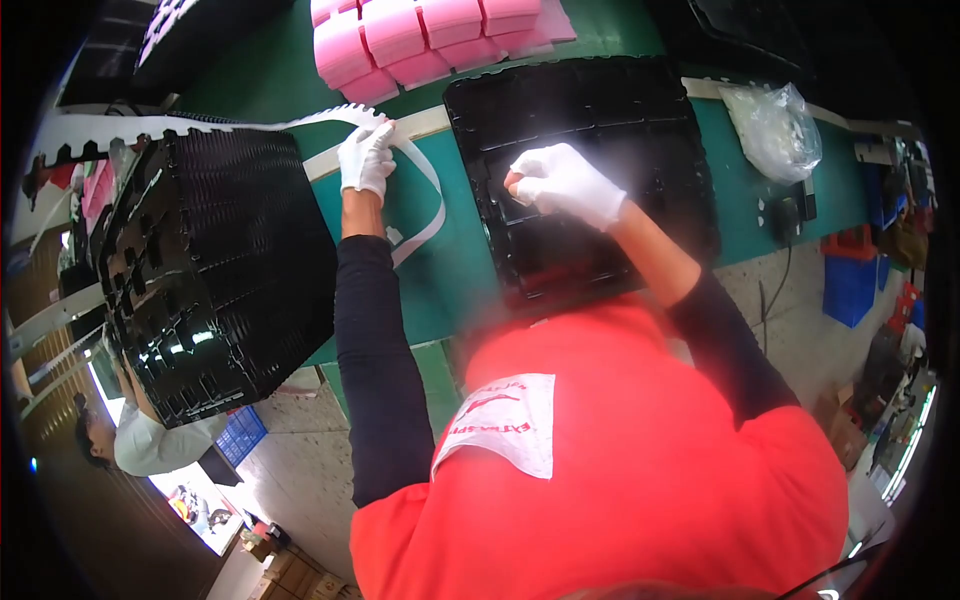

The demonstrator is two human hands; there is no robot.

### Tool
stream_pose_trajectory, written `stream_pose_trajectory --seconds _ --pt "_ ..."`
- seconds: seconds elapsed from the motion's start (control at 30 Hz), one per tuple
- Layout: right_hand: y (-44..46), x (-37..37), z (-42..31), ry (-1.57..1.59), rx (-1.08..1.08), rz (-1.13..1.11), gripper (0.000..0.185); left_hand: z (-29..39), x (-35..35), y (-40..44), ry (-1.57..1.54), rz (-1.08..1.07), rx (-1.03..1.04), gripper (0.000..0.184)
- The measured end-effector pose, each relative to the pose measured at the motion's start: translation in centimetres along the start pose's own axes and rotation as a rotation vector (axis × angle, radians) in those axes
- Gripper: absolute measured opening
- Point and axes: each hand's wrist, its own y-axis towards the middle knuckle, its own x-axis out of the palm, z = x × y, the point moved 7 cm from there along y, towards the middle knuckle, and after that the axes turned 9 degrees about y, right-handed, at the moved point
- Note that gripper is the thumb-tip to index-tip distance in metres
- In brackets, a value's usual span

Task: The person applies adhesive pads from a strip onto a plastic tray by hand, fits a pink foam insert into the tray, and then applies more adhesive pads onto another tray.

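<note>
My left hand [366, 160], in a white glove with bare fingertips, pinches a long white strip [260, 126] with a notched edge. The strip runs off to the left, and its plain tail [436, 190] loops down below the hand. My right hand [570, 184], gloved the same way, is held above a black plastic tray [620, 120] with moulded pockets. Its fingers are curled together. Anything between them is too small or hidden to make out.
To my left stands a tall stack of black trays [250, 250]. Pink foam-like blocks [420, 40] sit at the back of the green table [420, 300]. A clear plastic bag [775, 130] lies at the right. Another person [165, 445] is at the far left.
</note>
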Motion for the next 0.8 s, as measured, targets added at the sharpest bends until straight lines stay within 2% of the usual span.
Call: stream_pose_trajectory --seconds 0.07,0.13,0.27,0.4,0.5,0.57,0.77,0.8 --pt "0.1 0.0 -0.2 0.005 0.003 0.002 0.018 0.1 0.1 0.3 0.106 0.005 0.018 0.018" --pt "0.6 0.0 -0.7 0.028 -0.026 0.047 0.013 0.9 0.6 -0.6 0.321 0.034 0.244 0.024" --pt "1.3 -0.1 -1.2 0.111 -0.152 0.147 0.02 2.9 4.9 -7.3 0.145 -0.045 0.078 0.033" --pt "1.3 -1.3 -0.9 0.191 -0.167 0.227 0.023 2.1 9.0 -10.5 -0.073 -0.168 0.064 0.025" --pt "0.7 -1.7 -1.0 0.12 -0.142 0.186 0.024 2.2 10.8 -11.5 -0.178 -0.114 0.069 0.021" --pt "-0.3 -2.5 -0.6 0.023 -0.067 0.232 0.023 2.5 11.9 -11.9 -0.151 -0.103 0.076 0.02" --pt "-1.9 -5.6 0.7 0.159 -0.14 0.336 0.015 2.6 15.7 -12.4 -0.1 -0.151 0.142 0.024" --pt "-2.3 -6.3 0.6 0.147 -0.169 0.369 0.015 2.5 16.4 -12.6 -0.157 -0.171 0.084 0.018"
